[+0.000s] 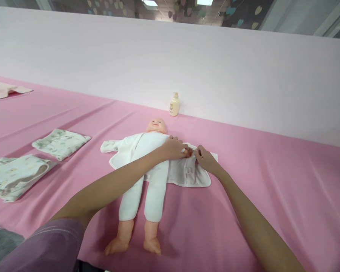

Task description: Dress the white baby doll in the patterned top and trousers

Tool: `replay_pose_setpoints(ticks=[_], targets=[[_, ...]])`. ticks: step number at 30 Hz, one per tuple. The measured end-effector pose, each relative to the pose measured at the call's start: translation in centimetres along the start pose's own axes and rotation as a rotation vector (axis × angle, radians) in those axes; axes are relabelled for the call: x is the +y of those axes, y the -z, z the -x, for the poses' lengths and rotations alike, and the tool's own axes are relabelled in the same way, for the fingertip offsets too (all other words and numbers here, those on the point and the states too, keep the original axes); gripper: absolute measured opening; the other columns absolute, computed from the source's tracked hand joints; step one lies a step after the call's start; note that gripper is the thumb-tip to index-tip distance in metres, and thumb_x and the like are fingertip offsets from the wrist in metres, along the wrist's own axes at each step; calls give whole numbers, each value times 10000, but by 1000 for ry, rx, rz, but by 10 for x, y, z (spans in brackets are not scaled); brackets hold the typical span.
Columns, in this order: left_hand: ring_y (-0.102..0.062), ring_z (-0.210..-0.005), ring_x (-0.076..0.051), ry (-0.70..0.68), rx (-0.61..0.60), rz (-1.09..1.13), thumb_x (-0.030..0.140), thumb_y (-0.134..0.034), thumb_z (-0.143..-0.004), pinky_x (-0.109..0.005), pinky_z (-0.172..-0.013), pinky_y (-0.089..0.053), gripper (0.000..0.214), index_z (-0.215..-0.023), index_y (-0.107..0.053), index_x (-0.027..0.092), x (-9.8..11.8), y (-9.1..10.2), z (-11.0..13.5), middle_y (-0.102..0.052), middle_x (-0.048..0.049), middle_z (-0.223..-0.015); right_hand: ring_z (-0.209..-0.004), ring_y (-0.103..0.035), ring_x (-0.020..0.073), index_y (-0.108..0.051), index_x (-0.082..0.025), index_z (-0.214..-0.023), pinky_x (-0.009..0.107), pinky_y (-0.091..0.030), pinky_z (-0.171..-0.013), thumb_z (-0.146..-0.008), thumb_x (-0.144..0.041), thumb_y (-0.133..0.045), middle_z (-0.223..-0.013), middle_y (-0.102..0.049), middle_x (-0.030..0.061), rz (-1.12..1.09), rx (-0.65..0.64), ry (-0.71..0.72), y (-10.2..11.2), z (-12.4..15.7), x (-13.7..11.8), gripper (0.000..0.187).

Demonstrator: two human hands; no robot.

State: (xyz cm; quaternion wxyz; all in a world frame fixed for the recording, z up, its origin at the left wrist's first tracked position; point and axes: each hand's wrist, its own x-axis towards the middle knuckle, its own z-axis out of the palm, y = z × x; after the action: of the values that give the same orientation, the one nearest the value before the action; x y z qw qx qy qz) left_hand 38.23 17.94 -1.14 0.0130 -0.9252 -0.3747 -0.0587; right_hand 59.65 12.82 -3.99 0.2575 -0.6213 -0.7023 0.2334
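Note:
A baby doll (156, 125) lies on its back on the pink table cover, in white trousers (155, 189) and a white wrap jacket (136, 149) that lies partly open. My left hand (174, 147) reaches across the doll's chest, fingers closed at the doll's arm by the jacket's right flap (187, 173). Close beside it, my right hand (205, 158) pinches the same flap's edge. Part of the doll's right-side arm is hidden under my hands.
A cream pump bottle (174, 104) stands by the white wall behind the doll. Two folded patterned cloths (61, 142) (15, 175) lie at the left, a pale pink cloth (2, 90) at the far left. The table's front edge runs near the doll's feet.

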Motion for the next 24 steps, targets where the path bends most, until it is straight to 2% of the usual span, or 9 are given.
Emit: replay_pose_setpoints(ticks=[2,4,9,12,14,17,20,22,24], targets=[[-676,-1121,-340,16,-7,-34,526,-485,-1063,-442,-944,-428,439,-1264,-734,225,4,-5,-4,-777,-127,-1149,-660,-520,184,-349,-268,-836,303,-356,-622,-1027,-363,-440,-704,-534,-33,70,45,63,-6,3,-9,232],[-673,-1141,-328,16,-10,-45,466,-528,-1054,-425,-944,-435,397,-1267,-722,192,4,-7,-5,-764,-145,-1204,-655,-516,183,-358,-264,-829,303,-324,-616,-1009,-320,-464,-709,-549,-28,141,71,98,-12,7,-20,217],[-615,-1237,-335,64,42,-122,439,-750,-926,-422,-994,-439,466,-1293,-669,165,-13,6,6,-707,-159,-1317,-678,-564,186,-430,-250,-867,305,-301,-609,-1009,-338,-537,-774,-637,4,318,133,28,-21,13,-35,199],[-612,-1207,-361,122,50,-222,366,-763,-925,-452,-958,-446,482,-1327,-628,136,-15,14,9,-689,-195,-1305,-725,-600,210,-503,-235,-884,317,-281,-612,-1046,-353,-520,-812,-673,41,450,108,28,-23,12,-38,201],[-624,-1171,-367,110,38,-243,297,-742,-934,-456,-925,-451,450,-1326,-613,119,-11,16,4,-689,-212,-1273,-754,-623,223,-553,-227,-901,324,-283,-621,-1065,-318,-488,-835,-695,62,489,77,36,-26,8,-43,199],[-644,-1124,-359,94,51,-204,131,-624,-946,-442,-872,-457,382,-1325,-593,103,-6,15,-12,-698,-221,-1217,-776,-654,235,-609,-219,-951,329,-310,-634,-1095,-367,-460,-872,-727,90,452,45,77,-35,0,-55,254],[-656,-1091,-337,131,57,-133,16,-519,-917,-417,-834,-458,417,-1321,-576,98,-10,15,-24,-693,-219,-1213,-796,-673,246,-626,-221,-982,332,-331,-642,-1104,-404,-448,-882,-740,102,394,47,117,-43,-7,-66,283],[-651,-1090,-316,109,58,-47,32,-551,-901,-403,-845,-470,390,-1279,-588,120,-18,18,-22,-682,-197,-1246,-791,-669,245,-613,-228,-950,333,-341,-645,-1100,-401,-452,-865,-734,95,382,41,113,-44,-7,-67,280],[-636,-1120,-297,36,105,80,121,-597,-925,-399,-902,-487,292,-1215,-610,156,-25,23,-7,-676,-159,-1272,-778,-652,236,-579,-237,-887,334,-368,-661,-1099,-433,-458,-847,-719,78,364,26,125,-41,-1,-62,313]])
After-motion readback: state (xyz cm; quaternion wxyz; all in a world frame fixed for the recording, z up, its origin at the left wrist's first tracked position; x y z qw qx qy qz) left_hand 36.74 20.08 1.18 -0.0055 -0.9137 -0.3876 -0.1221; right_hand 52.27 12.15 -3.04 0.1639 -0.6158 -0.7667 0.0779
